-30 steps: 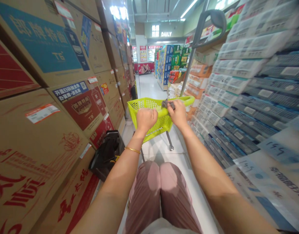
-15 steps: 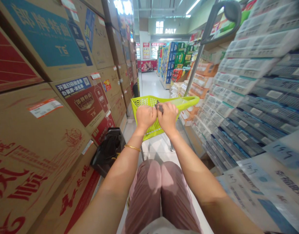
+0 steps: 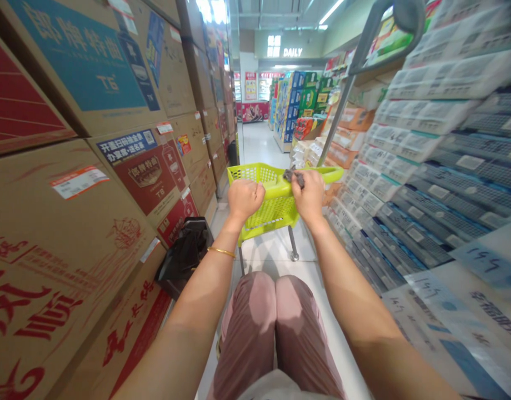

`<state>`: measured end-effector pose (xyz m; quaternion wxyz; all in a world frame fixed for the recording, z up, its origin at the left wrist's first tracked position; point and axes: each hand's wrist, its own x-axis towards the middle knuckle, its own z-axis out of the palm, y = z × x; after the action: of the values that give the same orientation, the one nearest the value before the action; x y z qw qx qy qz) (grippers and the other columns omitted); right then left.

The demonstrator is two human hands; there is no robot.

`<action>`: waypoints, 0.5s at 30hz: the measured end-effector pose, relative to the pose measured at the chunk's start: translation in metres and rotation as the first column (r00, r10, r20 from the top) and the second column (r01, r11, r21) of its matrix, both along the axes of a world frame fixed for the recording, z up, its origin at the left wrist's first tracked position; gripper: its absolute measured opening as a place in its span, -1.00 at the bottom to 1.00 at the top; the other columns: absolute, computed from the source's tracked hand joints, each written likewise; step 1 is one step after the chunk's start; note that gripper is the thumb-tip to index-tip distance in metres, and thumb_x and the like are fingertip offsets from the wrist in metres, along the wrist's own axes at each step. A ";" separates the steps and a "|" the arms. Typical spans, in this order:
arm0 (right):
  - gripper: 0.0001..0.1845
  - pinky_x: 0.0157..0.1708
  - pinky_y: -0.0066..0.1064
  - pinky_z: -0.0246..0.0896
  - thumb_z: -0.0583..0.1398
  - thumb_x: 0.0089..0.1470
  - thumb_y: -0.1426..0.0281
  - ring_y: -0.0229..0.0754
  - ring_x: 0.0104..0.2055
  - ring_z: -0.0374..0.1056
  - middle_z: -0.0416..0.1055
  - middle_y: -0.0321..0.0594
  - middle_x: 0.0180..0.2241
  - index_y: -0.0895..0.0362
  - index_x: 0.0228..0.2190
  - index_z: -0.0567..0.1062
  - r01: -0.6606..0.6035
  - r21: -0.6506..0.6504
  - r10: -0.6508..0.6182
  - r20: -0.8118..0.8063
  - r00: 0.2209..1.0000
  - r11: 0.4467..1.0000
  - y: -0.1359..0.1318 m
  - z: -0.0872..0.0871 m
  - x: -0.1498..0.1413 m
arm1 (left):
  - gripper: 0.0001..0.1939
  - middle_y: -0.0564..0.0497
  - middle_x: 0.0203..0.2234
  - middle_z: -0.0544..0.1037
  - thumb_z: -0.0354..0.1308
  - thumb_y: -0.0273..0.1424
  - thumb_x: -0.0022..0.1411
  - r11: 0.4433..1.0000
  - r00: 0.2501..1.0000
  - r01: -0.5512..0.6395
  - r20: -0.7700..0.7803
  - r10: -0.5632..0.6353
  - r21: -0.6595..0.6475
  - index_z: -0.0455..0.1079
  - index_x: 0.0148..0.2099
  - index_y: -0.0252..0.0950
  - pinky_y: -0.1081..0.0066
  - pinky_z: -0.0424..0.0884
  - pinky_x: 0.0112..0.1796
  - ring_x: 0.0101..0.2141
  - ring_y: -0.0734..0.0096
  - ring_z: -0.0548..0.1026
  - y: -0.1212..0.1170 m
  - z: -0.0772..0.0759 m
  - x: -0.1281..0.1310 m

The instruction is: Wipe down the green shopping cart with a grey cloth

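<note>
A lime-green shopping cart with a perforated plastic basket stands in front of my knees. My left hand is closed around the left part of its handle. In my right hand is a crumpled grey cloth, pressed on the handle bar farther right. Part of the cloth is hidden under my fingers. The two hands are apart, with a bare stretch of the green handle between them.
Cardboard cartons are stacked high on the left, with a black bag at their foot. Packaged paper goods are piled on the right, beside a grey pole with a looped handle. A tiled aisle runs ahead between shelves.
My right hand slid left along the handle with the cloth until close to my left hand, then back right. My left hand has stayed on the handle. The view has turned slightly left.
</note>
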<state>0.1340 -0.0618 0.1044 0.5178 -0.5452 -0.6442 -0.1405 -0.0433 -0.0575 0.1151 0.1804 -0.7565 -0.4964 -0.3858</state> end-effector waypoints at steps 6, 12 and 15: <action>-0.70 -0.09 -0.19 0.02 -0.02 0.15 0.29 -0.04 -0.13 0.19 0.36 -0.07 -0.23 0.12 -0.23 0.45 0.035 0.029 -0.031 -0.121 0.992 0.999 0.004 -0.002 0.001 | -0.60 -0.12 -0.63 0.45 -0.11 -0.35 0.20 1.000 0.999 -0.021 0.026 0.020 0.004 0.36 -0.61 -0.31 0.33 0.13 -0.40 -0.48 0.30 0.40 0.000 -0.002 0.004; -0.73 -0.13 -0.24 0.00 0.01 0.16 0.29 -0.06 -0.15 0.21 0.40 -0.12 -0.23 0.07 -0.24 0.46 -0.020 -0.005 0.020 0.042 0.999 1.000 -0.018 -0.001 -0.052 | -0.61 -0.11 -0.63 0.46 -0.10 -0.36 0.21 0.999 0.999 -0.015 0.043 0.014 0.029 0.37 -0.60 -0.31 0.34 0.12 -0.40 -0.48 0.31 0.40 0.001 -0.003 0.004; -0.72 -0.15 -0.26 -0.01 0.00 0.17 0.28 -0.06 -0.15 0.21 0.40 -0.14 -0.22 0.07 -0.22 0.46 -0.022 -0.011 0.023 0.076 0.997 1.000 -0.025 -0.001 -0.066 | -0.60 -0.11 -0.63 0.45 -0.12 -0.36 0.22 1.000 0.998 0.010 0.054 -0.012 0.026 0.37 -0.59 -0.31 0.34 0.12 -0.40 -0.48 0.32 0.40 0.000 -0.003 0.000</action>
<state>0.0682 -0.0871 0.1036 0.4917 -0.5348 -0.6702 -0.1520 -0.0429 -0.0572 0.1125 0.1744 -0.7462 -0.4920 -0.4132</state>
